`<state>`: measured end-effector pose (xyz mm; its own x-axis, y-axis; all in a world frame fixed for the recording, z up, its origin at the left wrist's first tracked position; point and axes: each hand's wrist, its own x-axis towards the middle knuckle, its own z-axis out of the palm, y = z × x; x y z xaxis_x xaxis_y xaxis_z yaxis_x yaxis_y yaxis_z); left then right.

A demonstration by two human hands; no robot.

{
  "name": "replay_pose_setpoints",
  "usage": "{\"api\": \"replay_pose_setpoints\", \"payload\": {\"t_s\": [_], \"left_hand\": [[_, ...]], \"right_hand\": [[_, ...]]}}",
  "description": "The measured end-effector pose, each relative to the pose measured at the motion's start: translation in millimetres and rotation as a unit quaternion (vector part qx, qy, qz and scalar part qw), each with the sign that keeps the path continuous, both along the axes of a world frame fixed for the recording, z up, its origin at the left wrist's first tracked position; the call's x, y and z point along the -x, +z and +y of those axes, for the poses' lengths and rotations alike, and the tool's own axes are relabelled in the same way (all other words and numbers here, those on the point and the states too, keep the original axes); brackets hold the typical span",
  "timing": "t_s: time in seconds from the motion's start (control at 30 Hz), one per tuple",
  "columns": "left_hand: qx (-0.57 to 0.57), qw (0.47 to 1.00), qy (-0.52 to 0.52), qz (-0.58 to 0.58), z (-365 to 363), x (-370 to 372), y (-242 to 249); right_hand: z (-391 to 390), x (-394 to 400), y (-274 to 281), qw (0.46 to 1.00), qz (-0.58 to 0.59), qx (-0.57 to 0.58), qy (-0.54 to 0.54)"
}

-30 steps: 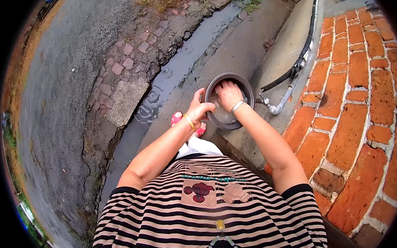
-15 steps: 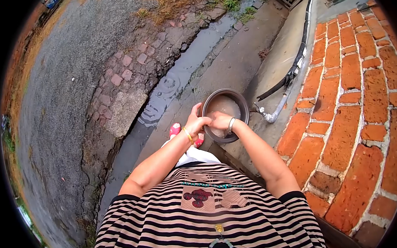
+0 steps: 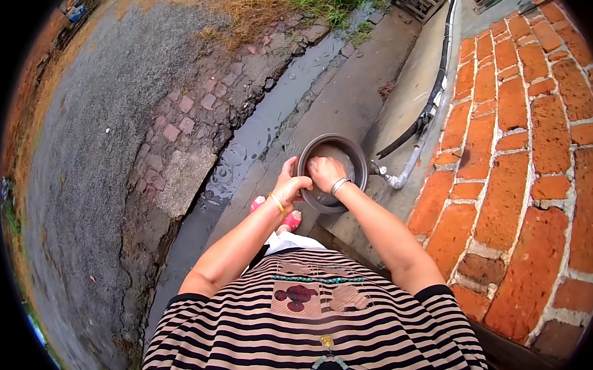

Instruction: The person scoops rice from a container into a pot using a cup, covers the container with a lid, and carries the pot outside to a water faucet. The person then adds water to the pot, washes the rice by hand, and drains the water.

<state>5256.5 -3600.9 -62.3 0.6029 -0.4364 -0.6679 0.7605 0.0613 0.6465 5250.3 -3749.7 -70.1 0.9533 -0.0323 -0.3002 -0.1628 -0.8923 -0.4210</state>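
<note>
A round dark metal pot (image 3: pixel 357 152) holds cloudy water at its bottom. My left hand (image 3: pixel 290 187) grips its left rim, thumb along the edge and fingers round the outside. Inside the pot is my right hand (image 3: pixel 328 173), back of the hand up and fingers bent against the inner left wall. Whatever those fingers hold, if anything, is hidden beneath them. A metal tap (image 3: pixel 378 169) on a pale pipe stands just right of the pot.
A brick wall (image 3: pixel 498 196) rises on the right, with a black hose (image 3: pixel 413 128) along its foot. Left of the pot runs a water-filled gutter (image 3: pixel 258 135), rippled by drops. Beyond it lie broken paving and a gravel road (image 3: pixel 92 194). Red shoes (image 3: pixel 291 220) stand below.
My right hand has moved up and away from my left thumb inside the pot, its fingers now nearer the far left wall. The left hand still grips the rim.
</note>
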Motion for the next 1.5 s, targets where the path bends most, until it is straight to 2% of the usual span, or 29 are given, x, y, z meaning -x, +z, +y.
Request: {"api": "replay_pose_setpoints", "payload": {"t_s": [0.17,0.27,0.3,0.4,0.43,0.57,0.63,0.67,0.7,0.8,0.83,0.93,1.07,1.13,1.2,1.43,1.5], "left_hand": [[-0.001,1.0,0.001,-0.001,-0.9,-0.7,3.9],[-0.001,1.0,-0.001,0.002,-0.4,-5.6,6.1],[-0.001,1.0,-0.002,0.004,0.1,-7.8,7.0],[-0.015,1.0,-0.018,-0.001,0.8,-18.8,9.7],[-0.014,1.0,-0.018,0.001,0.6,-23.4,8.8],[-0.016,1.0,-0.01,0.005,3.0,-37.8,9.9],[-0.024,1.0,-0.005,0.002,1.6,-42.4,11.5],[-0.032,0.999,-0.008,-0.005,0.9,-44.5,10.4],[-0.039,0.999,-0.011,-0.009,0.4,-45.3,8.7],[-0.042,0.999,0.005,-0.004,2.2,-50.3,3.4],[-0.039,0.999,0.009,0.009,5.0,-54.0,7.1],[-0.042,0.999,0.008,0.01,12.1,-62.5,4.8],[-0.035,0.999,0.003,-0.003,14.7,-68.4,6.5],[-0.026,1.0,0.006,-0.003,15.9,-70.0,9.2],[-0.036,0.999,0.002,-0.021,16.5,-72.7,10.1],[-0.043,0.999,0.002,-0.022,20.6,-75.9,14.5],[-0.041,0.999,0.004,-0.016,22.8,-77.0,9.4]], "right_hand": [[5.4,-2.3,-1.1,0.997,-0.022,0.067,-0.022],[2.5,-0.8,-7.1,0.986,-0.138,0.095,0.015],[0.7,-0.9,-5.4,0.982,-0.134,0.122,0.051],[-4.7,-3.4,-6.6,0.961,-0.178,0.2,0.066],[-6.6,-4.4,-6.6,0.961,-0.133,0.233,0.074],[1.0,-8.5,5.1,0.944,-0.089,0.314,0.05],[-3.7,-17.1,-45.9,0.947,0.014,0.319,0.037],[-1.6,-24.1,-46.7,0.944,0.067,0.32,0.031],[-5.6,-30.8,-46.2,0.945,0.139,0.283,0.087],[-4.4,-38.8,-31.3,0.97,0.122,0.207,0.028],[-5.9,-39.6,-28.1,0.986,0.083,0.14,-0.02],[6.5,-41.7,39.2,0.998,0.004,0.063,-0.025],[7.6,-44.6,17.0,0.972,-0.194,0.132,0.029],[7.3,-54.3,-7.2,0.957,-0.229,0.177,0.029],[9.3,-65.3,-18.6,0.965,-0.177,0.192,-0.01],[10.0,-85.2,-31.6,0.992,-0.008,0.122,-0.027],[10.9,-84.0,-26.2,0.993,-0.014,0.114,-0.028]]}}
